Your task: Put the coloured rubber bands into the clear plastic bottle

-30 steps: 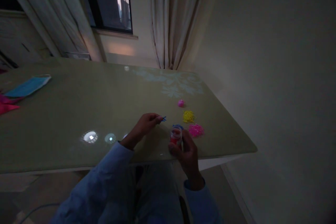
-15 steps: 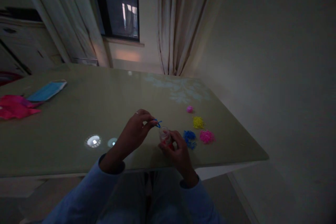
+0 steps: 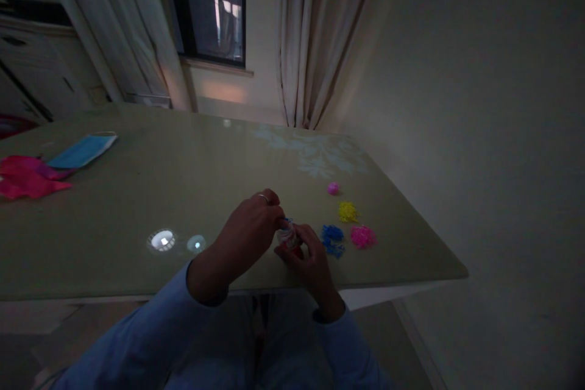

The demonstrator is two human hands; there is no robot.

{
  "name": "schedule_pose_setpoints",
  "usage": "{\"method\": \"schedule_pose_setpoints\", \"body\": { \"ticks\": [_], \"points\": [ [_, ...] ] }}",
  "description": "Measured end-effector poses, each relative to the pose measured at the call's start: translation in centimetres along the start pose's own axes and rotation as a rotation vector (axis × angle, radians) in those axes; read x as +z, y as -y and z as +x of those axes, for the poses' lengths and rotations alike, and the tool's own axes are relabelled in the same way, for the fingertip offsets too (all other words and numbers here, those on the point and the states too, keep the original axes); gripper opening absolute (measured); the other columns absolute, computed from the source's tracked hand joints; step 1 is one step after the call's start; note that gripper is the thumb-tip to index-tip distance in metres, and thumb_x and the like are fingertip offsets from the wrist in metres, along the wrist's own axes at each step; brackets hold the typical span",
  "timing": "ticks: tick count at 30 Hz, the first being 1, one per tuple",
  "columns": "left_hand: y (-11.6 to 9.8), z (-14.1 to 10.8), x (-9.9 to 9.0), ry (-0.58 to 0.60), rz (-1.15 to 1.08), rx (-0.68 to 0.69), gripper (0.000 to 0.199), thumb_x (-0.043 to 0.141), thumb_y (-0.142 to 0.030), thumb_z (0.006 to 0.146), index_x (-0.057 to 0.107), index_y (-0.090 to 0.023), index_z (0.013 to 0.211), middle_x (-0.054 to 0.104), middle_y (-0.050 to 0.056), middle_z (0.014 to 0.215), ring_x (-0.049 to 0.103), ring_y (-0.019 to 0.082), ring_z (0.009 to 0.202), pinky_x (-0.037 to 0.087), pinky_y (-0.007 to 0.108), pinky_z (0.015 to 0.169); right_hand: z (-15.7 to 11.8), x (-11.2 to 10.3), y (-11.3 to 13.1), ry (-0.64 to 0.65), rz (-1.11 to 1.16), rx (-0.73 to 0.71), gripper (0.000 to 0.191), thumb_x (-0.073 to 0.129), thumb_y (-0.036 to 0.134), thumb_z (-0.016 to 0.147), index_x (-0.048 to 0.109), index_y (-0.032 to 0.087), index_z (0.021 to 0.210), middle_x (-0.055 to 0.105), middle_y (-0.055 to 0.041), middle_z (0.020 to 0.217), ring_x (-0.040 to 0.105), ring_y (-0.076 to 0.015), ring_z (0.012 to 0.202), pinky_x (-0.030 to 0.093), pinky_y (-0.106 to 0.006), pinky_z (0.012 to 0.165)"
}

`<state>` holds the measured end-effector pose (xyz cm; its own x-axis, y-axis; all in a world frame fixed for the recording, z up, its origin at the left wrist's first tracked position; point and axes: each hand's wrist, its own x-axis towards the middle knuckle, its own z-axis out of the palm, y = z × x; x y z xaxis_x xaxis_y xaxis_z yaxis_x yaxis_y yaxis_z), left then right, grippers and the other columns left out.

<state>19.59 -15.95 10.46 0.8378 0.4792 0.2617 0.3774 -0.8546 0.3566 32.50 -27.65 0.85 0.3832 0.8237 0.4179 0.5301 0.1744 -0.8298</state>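
My right hand [image 3: 311, 259] is wrapped round a small clear glass jar [image 3: 287, 237] with red contents low inside. Over the jar's mouth, my left hand [image 3: 251, 228] has its fingertips pinched together at the rim. A bit of a small blue rubber band [image 3: 287, 220] shows at those fingertips; the rest is hidden by the fingers. Just right of my right hand lies a loose pile of blue bands [image 3: 333, 239]. Beside it are a bright pink pile [image 3: 363, 236] and a yellow pile [image 3: 348, 212]. A smaller pink clump [image 3: 333, 188] sits farther back.
The glossy greenish table [image 3: 183, 195] has its front edge close to me and its right edge near the wall. At far left lie a blue face mask [image 3: 85, 151] and a crumpled pink piece [image 3: 31, 178]. Round light reflections [image 3: 163, 241] show on the tabletop.
My left hand has moved right and slightly down, bringing the blue band from beside the jar to its mouth. My right hand keeps hold of the jar in nearly the same place.
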Motion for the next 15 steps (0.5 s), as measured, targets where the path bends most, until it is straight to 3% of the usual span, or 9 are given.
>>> {"method": "schedule_pose_setpoints", "body": {
  "ticks": [6, 11, 15],
  "points": [
    [0.3, 1.5, -0.4, 0.155, -0.078, 0.011, 0.019, 0.059, -0.016, 0.087, 0.077, -0.016, 0.081, 0.069, 0.012, 0.116, 0.066, 0.021, 0.100, 0.050, 0.032, 0.088, -0.1, 0.0, -0.8, -0.028, 0.042, -0.007, 0.029, 0.074, 0.038, 0.082, 0.065, 0.022, 0.105, 0.061, -0.0033, 0.094, 0.055, -0.0183, 0.085, 0.044, -0.029, 0.074],
    [-0.1, 2.8, -1.6, 0.313, -0.051, -0.015, 0.017, 0.062, -0.017, 0.081, 0.078, -0.017, 0.083, 0.075, 0.012, 0.102, 0.068, 0.022, 0.093, 0.049, 0.031, 0.083, 0.0, -0.1, -1.2, -0.028, 0.110, -0.025, 0.028, 0.075, 0.041, 0.081, 0.066, 0.022, 0.101, 0.060, -0.0023, 0.092, 0.054, -0.0173, 0.081, 0.044, -0.029, 0.073],
    [-0.8, 4.0, -2.4, 0.394, -0.096, 0.063, 0.015, 0.064, -0.021, 0.077, 0.079, -0.018, 0.077, 0.077, 0.009, 0.089, 0.068, 0.019, 0.079, 0.047, 0.028, 0.074, -0.1, 0.0, -1.7, -0.023, 0.197, 0.005, 0.029, 0.077, 0.043, 0.079, 0.065, 0.022, 0.095, 0.059, -0.0017, 0.091, 0.054, -0.0171, 0.082, 0.043, -0.028, 0.073]
  ]
}}
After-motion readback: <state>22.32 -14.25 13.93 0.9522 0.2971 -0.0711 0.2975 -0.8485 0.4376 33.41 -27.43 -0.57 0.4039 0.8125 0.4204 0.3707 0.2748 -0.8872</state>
